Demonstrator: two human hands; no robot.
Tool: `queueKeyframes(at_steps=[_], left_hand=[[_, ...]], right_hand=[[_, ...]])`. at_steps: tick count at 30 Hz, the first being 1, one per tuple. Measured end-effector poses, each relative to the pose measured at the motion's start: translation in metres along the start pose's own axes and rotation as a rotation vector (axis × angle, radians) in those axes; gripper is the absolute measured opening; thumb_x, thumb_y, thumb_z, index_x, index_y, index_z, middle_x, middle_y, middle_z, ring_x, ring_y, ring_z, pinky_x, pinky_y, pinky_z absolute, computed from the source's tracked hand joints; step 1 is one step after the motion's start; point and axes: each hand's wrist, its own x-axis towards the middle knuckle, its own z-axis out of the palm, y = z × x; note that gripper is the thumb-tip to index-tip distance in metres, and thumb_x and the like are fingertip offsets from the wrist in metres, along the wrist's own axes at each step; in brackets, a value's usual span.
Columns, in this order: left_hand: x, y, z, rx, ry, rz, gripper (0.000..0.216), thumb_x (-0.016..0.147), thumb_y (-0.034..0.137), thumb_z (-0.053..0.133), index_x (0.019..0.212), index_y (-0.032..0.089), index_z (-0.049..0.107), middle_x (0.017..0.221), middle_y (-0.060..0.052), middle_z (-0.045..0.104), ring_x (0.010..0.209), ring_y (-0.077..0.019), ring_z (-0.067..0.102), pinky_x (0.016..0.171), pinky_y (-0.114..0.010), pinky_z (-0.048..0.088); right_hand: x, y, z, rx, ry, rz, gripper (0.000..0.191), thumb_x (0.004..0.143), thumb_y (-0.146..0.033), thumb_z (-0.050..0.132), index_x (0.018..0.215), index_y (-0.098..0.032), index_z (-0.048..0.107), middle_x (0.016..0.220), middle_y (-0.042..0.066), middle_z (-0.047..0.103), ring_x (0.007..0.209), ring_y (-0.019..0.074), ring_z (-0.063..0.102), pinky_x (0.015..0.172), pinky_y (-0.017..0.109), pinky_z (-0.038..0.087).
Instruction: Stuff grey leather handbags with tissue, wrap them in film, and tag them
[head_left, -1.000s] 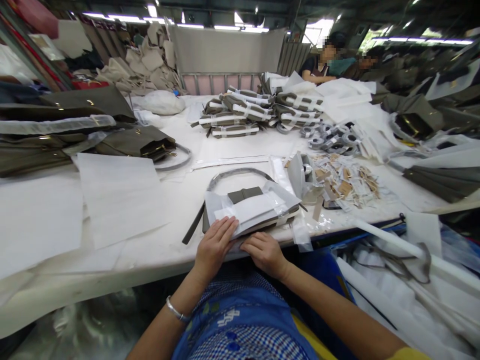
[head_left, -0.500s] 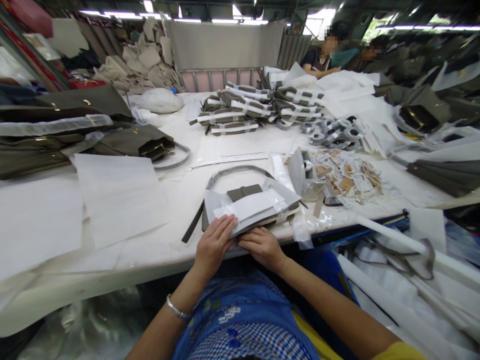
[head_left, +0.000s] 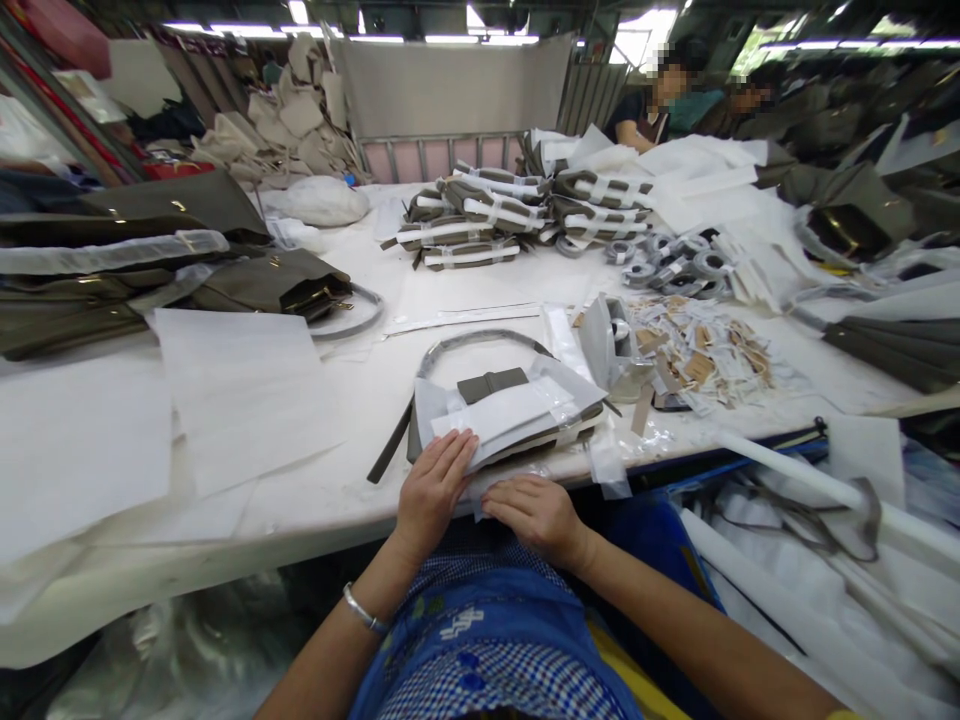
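Note:
A dark olive handbag (head_left: 491,383) lies on the white work table in front of me, partly covered with white paper (head_left: 499,412). Its wrapped grey handle (head_left: 480,336) arches away from me, and a dark strap end (head_left: 390,448) sticks out to the left. My left hand (head_left: 433,485) rests with stretched fingers on the bag's near left corner. At the table edge, just below the bag, the fingers of my right hand (head_left: 541,512) are pinched together on what looks like a strip of clear tape (head_left: 478,508), mostly hidden.
A tape dispenser (head_left: 606,345) stands right of the bag, beside a heap of tags (head_left: 701,350). Wrapped bag pieces (head_left: 480,215) are stacked behind. Paper sheets (head_left: 240,390) and more handbags (head_left: 247,285) lie left. Clear tape (head_left: 609,465) hangs over the edge. Co-workers sit at the far right.
My right hand has drawn back slightly from the bag, toward me and to the right. My left hand stays on the bag, which has hardly moved.

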Motion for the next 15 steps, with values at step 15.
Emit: queueKeyframes(at_steps=[15], left_hand=[[0.002,-0.009,-0.017,-0.239,-0.117,-0.018,0.056,0.095,0.022,0.055,0.147,0.018,0.037,0.148,-0.009,0.048,0.139,-0.0231,0.039,0.116,-0.045,0.037]], right_hand=[[0.018,0.014,-0.004,-0.071,0.062,-0.018,0.022,0.094,-0.007,0.050,0.105,-0.017,0.066,0.123,0.010,0.069,0.122,0.0221,0.060,0.105,0.046,0.050]])
